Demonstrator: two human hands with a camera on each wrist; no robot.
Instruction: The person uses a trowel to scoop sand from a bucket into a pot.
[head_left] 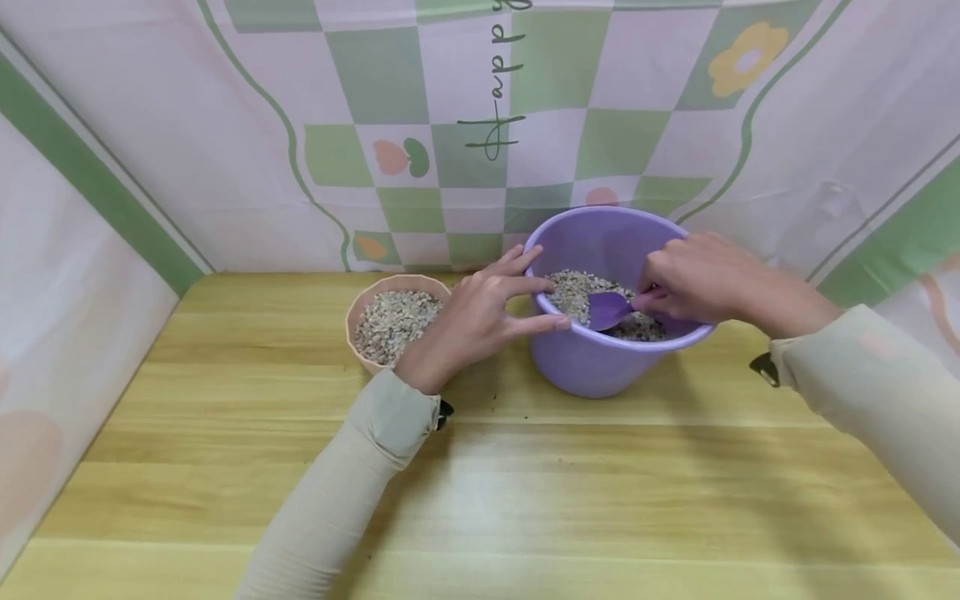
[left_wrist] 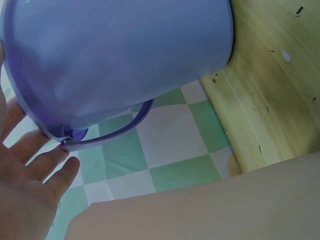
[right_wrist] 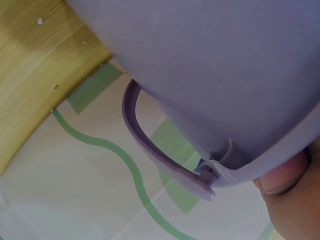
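Observation:
A light purple bucket [head_left: 592,367] stands on the table, partly filled with small beige and grey pebbles [head_left: 576,292]. With its thumb outside the rim and fingers reaching over it, my left hand [head_left: 480,308] holds the bucket's left side. Two fingers pass behind the rim in the left wrist view. My right hand [head_left: 693,275] reaches in from the right and grips a dark purple scoop [head_left: 609,310] by its handle. The scoop's blade lies over the pebbles. In the right wrist view the bucket wall hides most of that hand.
Left of the bucket, partly behind my left wrist, stands a peach bowl [head_left: 360,354] of similar pebbles. The bucket's handle [right_wrist: 150,152] hangs at the back. A checkered cloth [head_left: 472,167] rises behind the wooden table [head_left: 480,500], where small specks lie.

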